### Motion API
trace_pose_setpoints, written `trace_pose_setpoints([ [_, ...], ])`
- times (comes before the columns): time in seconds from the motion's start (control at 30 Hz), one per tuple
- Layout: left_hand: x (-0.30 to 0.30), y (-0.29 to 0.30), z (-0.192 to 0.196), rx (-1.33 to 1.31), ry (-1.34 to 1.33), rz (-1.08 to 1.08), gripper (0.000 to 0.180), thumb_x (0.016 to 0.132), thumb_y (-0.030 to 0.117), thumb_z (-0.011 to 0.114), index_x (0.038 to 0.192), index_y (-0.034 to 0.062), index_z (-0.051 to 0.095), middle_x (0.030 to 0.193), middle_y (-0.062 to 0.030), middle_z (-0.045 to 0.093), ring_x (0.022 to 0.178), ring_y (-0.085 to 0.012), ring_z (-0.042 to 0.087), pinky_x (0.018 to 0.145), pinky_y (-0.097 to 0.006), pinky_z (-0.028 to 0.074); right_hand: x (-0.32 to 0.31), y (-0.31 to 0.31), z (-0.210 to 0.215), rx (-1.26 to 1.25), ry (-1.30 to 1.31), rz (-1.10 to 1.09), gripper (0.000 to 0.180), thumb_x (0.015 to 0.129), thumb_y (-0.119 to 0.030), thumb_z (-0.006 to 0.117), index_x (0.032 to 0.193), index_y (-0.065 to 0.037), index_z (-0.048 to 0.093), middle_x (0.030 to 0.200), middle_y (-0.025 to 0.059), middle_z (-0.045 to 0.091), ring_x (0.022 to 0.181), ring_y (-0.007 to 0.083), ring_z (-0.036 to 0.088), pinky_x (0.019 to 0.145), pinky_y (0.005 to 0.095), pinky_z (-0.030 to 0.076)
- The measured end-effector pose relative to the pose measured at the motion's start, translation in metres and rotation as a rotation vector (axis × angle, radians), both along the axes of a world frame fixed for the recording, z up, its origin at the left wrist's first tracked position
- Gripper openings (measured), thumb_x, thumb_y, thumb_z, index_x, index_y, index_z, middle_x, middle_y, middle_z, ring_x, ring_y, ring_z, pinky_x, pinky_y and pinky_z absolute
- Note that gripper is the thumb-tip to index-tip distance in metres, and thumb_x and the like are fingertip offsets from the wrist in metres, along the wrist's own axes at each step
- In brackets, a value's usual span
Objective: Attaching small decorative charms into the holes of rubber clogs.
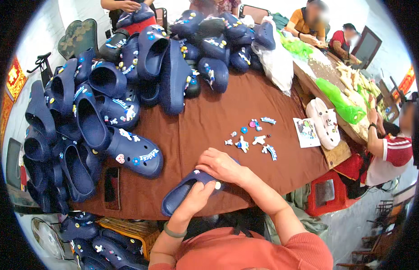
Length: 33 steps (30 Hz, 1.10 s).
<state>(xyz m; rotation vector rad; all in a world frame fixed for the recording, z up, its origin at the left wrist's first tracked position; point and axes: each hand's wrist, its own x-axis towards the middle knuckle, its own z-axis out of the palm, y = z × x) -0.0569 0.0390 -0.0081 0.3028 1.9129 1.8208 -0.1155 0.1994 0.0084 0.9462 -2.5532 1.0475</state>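
While both hands are working at the near edge of the table (205, 112), a navy clog (184, 192) is lying between them on the brown cloth. Its foam is plain dark blue, with a small pale charm showing on the upper by the fingertips. The clog's long axis is running diagonally, one end pointing toward the lower left, the other toward the upper right under the right hand (223, 165). Which end is the toe, I cannot tell.

The left hand (198, 198) is gripping the clog from below, thumb and fingers closed on its side. The right hand is pressing down on the upper, fingers curled together over it.

Just beyond the hands, a scatter of small charms (252, 135) is lying loose on the cloth. Farther left and across the back, a heap of navy clogs (106, 103) is piling up, many already carrying charms. To the right, a white clog (324, 123) is resting beside a printed card (306, 132).
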Motion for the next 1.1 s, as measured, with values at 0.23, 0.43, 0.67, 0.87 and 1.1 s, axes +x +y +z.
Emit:
trace_pose_setpoints([
  [0.23, -0.004, 0.001, -0.005, 0.101, -0.038, -0.068, 0.027, 0.097, 0.015, 0.044, 0.113, -0.0026, 0.056, 0.105, -0.0044, 0.059, 0.095, -0.0132, 0.053, 0.084, -0.03, 0.045, -0.02, -0.014, 0.001, 0.216, -0.13, -0.036, 0.041, 0.089, -0.041, 0.056, 0.074, -0.003, 0.062, 0.075, 0.0185, 0.064, 0.072, 0.0385, 0.063, 0.064, 0.0497, 0.049],
  [0.43, -0.005, 0.004, 0.006, 0.135, -0.028, -0.112, 0.028, 0.097, 0.014, 0.044, 0.118, -0.0022, 0.055, 0.112, -0.0046, 0.058, 0.103, -0.0132, 0.052, 0.091, -0.029, 0.043, -0.021, -0.013, -0.001, 0.226, -0.05, -0.007, 0.041, 0.091, -0.037, 0.056, 0.068, -0.004, 0.057, 0.067, 0.0163, 0.062, 0.065, 0.0381, 0.061, 0.059, 0.0474, 0.048],
  [0.67, -0.003, 0.005, -0.015, 0.112, 0.05, -0.096, 0.027, 0.097, 0.015, 0.046, 0.116, 0.0002, 0.059, 0.111, -0.0027, 0.06, 0.103, -0.0118, 0.053, 0.091, -0.029, 0.044, -0.017, -0.014, 0.004, 0.252, -0.113, -0.003, 0.034, 0.09, -0.028, 0.054, 0.067, -0.003, 0.059, 0.07, 0.0194, 0.063, 0.068, 0.0389, 0.062, 0.064, 0.0503, 0.049],
  [0.87, -0.001, -0.004, -0.008, 0.12, 0.044, -0.093, 0.025, 0.097, 0.016, 0.048, 0.111, 0.0002, 0.06, 0.103, -0.0007, 0.06, 0.095, -0.0114, 0.054, 0.084, -0.029, 0.045, -0.012, -0.019, 0.008, 0.22, -0.102, -0.053, 0.032, 0.09, -0.028, 0.053, 0.071, -0.003, 0.059, 0.068, 0.018, 0.063, 0.066, 0.0387, 0.063, 0.064, 0.049, 0.05],
  [1.1, -0.002, 0.002, 0.0, 0.075, 0.054, -0.041, 0.025, 0.095, 0.02, 0.051, 0.107, 0.0008, 0.061, 0.095, -0.0001, 0.06, 0.09, -0.0107, 0.053, 0.077, -0.028, 0.045, -0.021, -0.011, 0.003, -0.014, -0.141, 0.306, 0.024, 0.093, -0.024, 0.052, 0.086, -0.003, 0.063, 0.094, 0.0127, 0.061, 0.09, 0.0314, 0.058, 0.079, 0.0412, 0.048],
])
